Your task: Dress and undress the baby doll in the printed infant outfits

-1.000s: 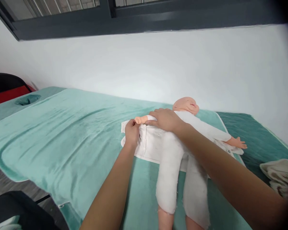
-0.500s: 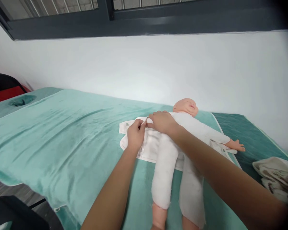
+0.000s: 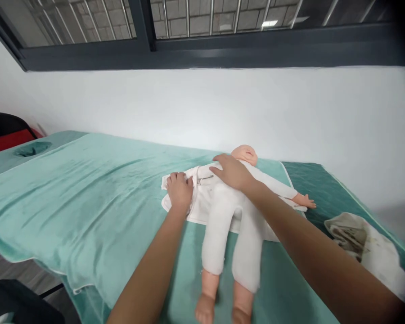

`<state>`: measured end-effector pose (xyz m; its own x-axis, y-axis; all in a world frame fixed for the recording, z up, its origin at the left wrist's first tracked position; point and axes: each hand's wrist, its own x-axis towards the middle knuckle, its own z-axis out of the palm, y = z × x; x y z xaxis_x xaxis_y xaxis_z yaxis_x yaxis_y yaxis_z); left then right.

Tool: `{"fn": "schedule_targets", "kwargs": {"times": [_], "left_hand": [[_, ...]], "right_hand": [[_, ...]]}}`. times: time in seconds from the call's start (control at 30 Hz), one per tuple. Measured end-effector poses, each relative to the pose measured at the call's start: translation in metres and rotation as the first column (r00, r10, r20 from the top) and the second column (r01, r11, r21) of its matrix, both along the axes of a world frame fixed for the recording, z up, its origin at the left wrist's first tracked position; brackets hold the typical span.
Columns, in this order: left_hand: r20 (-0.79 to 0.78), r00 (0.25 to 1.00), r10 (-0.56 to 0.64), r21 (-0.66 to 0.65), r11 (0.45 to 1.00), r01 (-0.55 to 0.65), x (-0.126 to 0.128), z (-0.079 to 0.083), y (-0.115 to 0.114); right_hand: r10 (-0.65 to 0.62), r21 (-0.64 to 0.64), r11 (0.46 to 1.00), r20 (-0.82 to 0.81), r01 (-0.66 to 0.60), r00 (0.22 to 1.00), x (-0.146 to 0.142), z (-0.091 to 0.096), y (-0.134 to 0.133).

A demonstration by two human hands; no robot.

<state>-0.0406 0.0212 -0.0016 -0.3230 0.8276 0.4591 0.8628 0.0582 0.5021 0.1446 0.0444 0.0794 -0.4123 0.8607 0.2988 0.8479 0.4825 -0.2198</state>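
Note:
A baby doll (image 3: 222, 211) with a white cloth body lies on its back, head toward the wall. Under it is spread a white baby shirt (image 3: 202, 204). On the left, the doll's cloth arm runs toward the shirt's sleeve, and its hand does not show. My left hand (image 3: 180, 191) is closed over that sleeve near its end, fingertips partly hidden. With thumb and fingers apart, my right hand (image 3: 234, 172) rests on the doll's upper body by the shoulder. The doll's other arm stretches to the right, its bare hand (image 3: 305, 200) showing.
A light green cover (image 3: 97, 193) is spread over the bed. On the right, a crumpled cream cloth (image 3: 364, 238) lies on darker green fabric (image 3: 303, 180). Behind are a white wall and a barred window. A dark chair (image 3: 20, 301) stands at lower left.
My hands have moved apart from the pinched shirt fabric. The left went to the sleeve's end, and the right opened over the doll's shoulder area. The view has tilted up.

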Motion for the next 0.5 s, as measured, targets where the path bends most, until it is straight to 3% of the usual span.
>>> {"fn": "schedule_targets", "kwargs": {"times": [0.1,0.13,0.2,0.27,0.33,0.43,0.5], "left_hand": [[-0.068,0.998,-0.002,-0.028,1.000,0.000,0.006,0.002,-0.003],[-0.097,0.995,-0.019,-0.027,1.000,0.016,0.008,0.003,-0.005],[-0.153,0.986,-0.060,-0.027,0.998,0.056,0.012,0.005,-0.008],[-0.175,0.982,-0.066,-0.023,0.998,0.063,0.013,0.006,-0.010],[-0.141,0.990,0.012,-0.006,1.000,-0.013,0.012,0.006,-0.010],[-0.034,0.989,0.144,-0.029,0.989,-0.145,0.009,0.004,-0.006],[0.014,0.988,0.156,-0.059,0.986,-0.155,0.006,0.003,-0.003]], "right_hand": [[-0.067,0.099,0.990,-0.315,0.104,0.947,0.048,-0.010,-0.025],[-0.132,0.129,0.971,-0.411,0.201,0.902,0.064,-0.018,-0.034],[-0.350,0.091,0.872,-0.574,0.482,0.740,0.090,-0.040,-0.052],[-0.463,-0.048,0.830,-0.613,0.555,0.640,0.106,-0.060,-0.067],[-0.514,-0.133,0.821,-0.598,0.556,0.615,0.113,-0.070,-0.076],[-0.586,-0.190,0.783,-0.544,0.593,0.600,0.115,-0.067,-0.079],[-0.627,-0.244,0.759,-0.521,0.603,0.579,0.114,-0.063,-0.078]]}}
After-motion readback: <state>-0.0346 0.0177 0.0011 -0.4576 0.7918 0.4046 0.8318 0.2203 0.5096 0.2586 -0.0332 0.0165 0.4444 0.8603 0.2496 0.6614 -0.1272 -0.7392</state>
